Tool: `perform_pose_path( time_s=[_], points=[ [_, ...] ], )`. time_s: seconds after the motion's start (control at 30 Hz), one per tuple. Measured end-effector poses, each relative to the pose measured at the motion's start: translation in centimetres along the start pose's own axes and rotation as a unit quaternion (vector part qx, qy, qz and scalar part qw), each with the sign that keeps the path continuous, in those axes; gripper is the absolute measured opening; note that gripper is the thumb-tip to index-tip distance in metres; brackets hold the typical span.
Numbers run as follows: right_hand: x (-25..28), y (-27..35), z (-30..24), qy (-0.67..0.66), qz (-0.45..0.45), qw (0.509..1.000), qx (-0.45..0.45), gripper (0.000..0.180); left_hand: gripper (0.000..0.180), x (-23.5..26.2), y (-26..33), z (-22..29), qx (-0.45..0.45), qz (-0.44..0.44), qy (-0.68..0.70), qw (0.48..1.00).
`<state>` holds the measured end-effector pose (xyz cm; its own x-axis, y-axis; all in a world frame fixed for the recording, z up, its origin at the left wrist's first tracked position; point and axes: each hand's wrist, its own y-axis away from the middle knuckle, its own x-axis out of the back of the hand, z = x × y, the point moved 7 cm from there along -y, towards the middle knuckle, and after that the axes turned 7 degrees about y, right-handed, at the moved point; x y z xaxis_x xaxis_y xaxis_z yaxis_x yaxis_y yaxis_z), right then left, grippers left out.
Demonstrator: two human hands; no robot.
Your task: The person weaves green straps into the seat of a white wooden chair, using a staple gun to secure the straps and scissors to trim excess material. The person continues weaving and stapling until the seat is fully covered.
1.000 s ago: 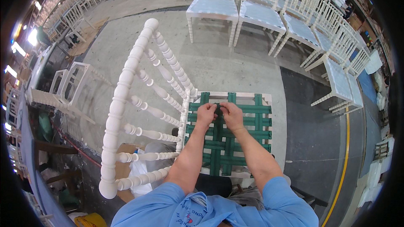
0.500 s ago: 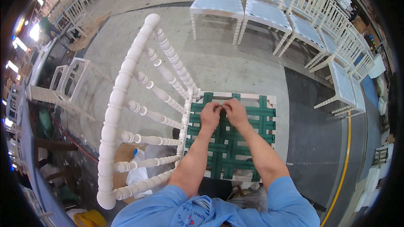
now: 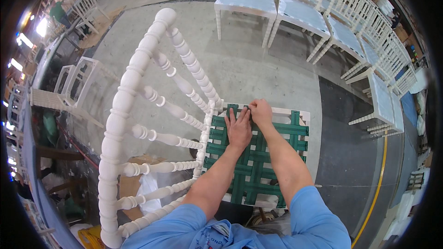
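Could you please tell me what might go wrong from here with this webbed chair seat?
The right hand sits right beside the left hand, which is spread on the green webbing, so skin might get pinched. The webbing has open gaps, so fingers could perhaps slip through.

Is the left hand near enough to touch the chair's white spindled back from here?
Probably yes: the left hand is palm-down on the green webbing, fingers spread, with the white spindled back close by on its left, and nothing visible blocks the way.
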<state>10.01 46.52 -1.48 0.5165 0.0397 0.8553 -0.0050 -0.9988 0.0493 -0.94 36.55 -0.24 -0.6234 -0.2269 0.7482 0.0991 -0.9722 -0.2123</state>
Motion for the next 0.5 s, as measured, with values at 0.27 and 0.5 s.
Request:
perform_pose_path(
  time_s=[0.27, 0.5],
  points=[
    [0.9, -0.7, 0.2, -0.104, 0.009, 0.994, 0.026, 0.020, 0.058, -1.1, -0.3, 0.0, 0.025, -0.054, -0.071, 0.996],
    [13.9, 13.0, 15.4, -0.339, 0.143, 0.914, -0.170, 0.028, 0.061, -1.5, -0.2, -0.3, 0.077, -0.129, -0.069, 0.986]
  ],
)
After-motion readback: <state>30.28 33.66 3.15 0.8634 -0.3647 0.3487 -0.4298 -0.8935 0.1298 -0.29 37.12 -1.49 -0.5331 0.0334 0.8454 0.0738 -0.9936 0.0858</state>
